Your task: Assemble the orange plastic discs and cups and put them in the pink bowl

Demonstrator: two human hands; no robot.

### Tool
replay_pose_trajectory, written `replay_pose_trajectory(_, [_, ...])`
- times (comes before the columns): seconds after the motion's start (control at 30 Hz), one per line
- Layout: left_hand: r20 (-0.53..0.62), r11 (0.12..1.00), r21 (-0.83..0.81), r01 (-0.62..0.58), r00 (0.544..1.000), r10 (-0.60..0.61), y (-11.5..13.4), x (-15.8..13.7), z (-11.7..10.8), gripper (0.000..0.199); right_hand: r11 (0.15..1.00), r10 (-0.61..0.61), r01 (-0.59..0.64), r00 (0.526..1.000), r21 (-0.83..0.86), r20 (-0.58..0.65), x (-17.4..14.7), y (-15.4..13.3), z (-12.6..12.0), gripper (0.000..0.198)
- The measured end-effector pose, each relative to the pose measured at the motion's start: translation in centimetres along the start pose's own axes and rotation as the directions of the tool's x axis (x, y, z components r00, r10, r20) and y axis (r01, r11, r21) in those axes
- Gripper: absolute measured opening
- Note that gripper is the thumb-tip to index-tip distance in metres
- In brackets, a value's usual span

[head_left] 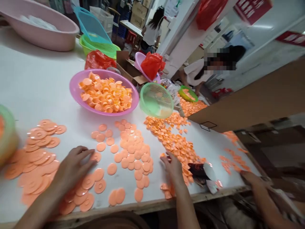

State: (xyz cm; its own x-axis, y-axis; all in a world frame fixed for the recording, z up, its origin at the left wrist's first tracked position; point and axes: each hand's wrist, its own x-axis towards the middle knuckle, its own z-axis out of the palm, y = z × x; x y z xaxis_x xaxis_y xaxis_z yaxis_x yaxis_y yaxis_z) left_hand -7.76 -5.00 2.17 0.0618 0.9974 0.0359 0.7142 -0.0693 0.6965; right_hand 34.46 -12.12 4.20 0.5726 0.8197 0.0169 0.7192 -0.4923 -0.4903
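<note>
Many flat orange discs (133, 149) lie on the table (47, 92), probably light, stiff and slick, best pinched by the rim. Left hand (79, 161): fingers parted at one disc's edge. Right hand (172, 167): beside small orange pieces (182, 149), grip unclear.

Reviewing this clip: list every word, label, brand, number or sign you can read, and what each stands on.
No text reads clearly enough to quote.
Upper red sign: pale characters, too blurred.
Red sign at the right edge: pale characters, too blurred.
Paper on the wall: print too small.
Dark packet: any print is too blurred.
Orange discs: no readable lettering.
</note>
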Motion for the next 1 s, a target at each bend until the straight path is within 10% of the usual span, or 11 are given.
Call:
replay_pose_trajectory(0.43, [0.069, 0.992, 0.01, -0.124, 0.99, 0.123, -0.4, -0.6, 0.2, 0.02, 0.934, -0.31, 0.334, 0.934, -0.127, 0.175, 1.5, -4.9, 3.1, 0.037])
replay_pose_trajectory(0.63, [0.052, 0.994, -0.006, -0.113, 0.992, 0.113, -0.7, -0.5, 0.4, 0.018, 0.939, -0.14, 0.084, 0.979, 0.333, 0.149, -0.7, -9.6, 3.5, 0.038])
replay_pose_trajectory(0.77, [0.036, 0.994, 0.01, -0.108, 0.994, 0.108, -0.8, -0.5, 0.6, 0.018, 0.781, -0.519, 0.278, 0.788, 0.559, 0.333, -5.2, -16.5, 8.2, 0.027])
replay_pose_trajectory(1.0, [0.021, 0.992, 0.002, -0.128, 0.992, 0.128, -1.0, -0.5, 1.0, 0.017, 0.576, -0.816, 0.758, 0.551, 0.306, 0.173, -9.7, -20.6, 14.1, 0.027])
